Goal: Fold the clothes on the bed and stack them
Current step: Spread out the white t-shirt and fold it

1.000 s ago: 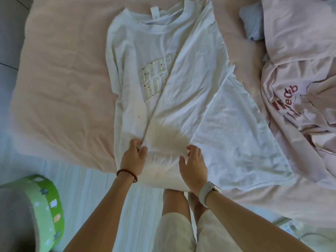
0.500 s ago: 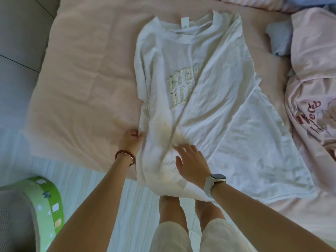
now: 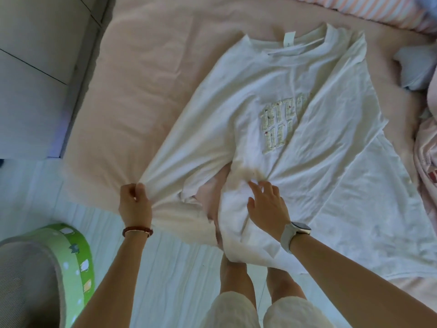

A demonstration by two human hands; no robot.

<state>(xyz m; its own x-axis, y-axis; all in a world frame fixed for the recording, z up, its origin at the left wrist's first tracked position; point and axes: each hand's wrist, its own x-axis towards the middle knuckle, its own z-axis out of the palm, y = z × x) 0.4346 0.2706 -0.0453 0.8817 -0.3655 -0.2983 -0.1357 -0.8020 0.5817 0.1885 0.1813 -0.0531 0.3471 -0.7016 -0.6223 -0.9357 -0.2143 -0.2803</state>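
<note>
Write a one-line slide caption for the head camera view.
Left hand pulls the white T-shirt sideways on the pink bed while the right hand presses its bunched middle.

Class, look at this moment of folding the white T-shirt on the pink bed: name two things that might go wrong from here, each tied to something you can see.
1. The left hand grips the white cotton T-shirt at its left edge and draws it out sideways while the right hand presses flat on bunched cloth; the wrinkles there may get folded in.
2. The shirt's hem hangs over the edge of the pink bed sheet; a stronger pull might drag the shirt towards the floor.
</note>
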